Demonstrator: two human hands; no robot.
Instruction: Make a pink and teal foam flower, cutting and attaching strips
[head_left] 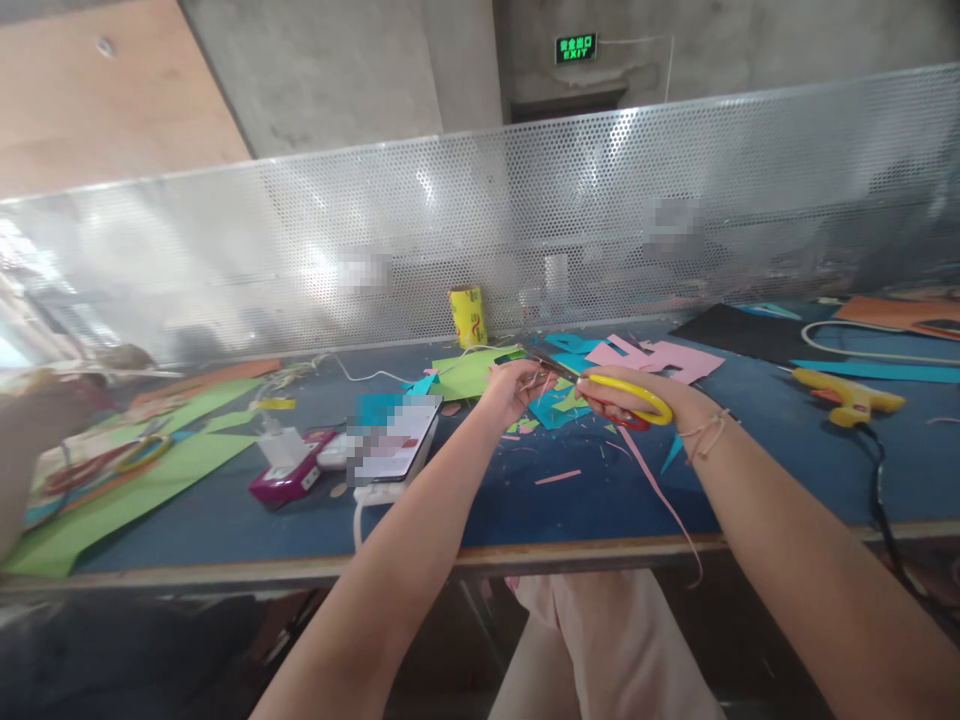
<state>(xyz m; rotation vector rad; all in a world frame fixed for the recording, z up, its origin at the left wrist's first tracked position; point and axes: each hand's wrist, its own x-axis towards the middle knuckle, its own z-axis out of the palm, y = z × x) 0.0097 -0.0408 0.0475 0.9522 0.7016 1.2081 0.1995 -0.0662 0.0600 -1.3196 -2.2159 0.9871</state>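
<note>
My right hand (609, 392) is closed around scissors (651, 402) with yellow and red handles, their dark blades pointing left. At the blade end, my left hand (517, 388) has its fingers pinched together; what they hold is too small and blurred to make out. A long thin pink paper strip (660, 495) trails from beneath the scissors down over the table edge. Cut pink paper (686, 360), blue paper (561, 410) and a green sheet (469, 375) lie around and behind both hands, among small scraps.
A phone (401, 440) rests on a white block beside a purple power strip (289, 480). Rightward lie a yellow glue gun (847, 395) and black paper (739, 332). A yellow tube (468, 316) stands before the perforated metal screen (420, 230). Another person's arm (30, 450) reaches in from the left.
</note>
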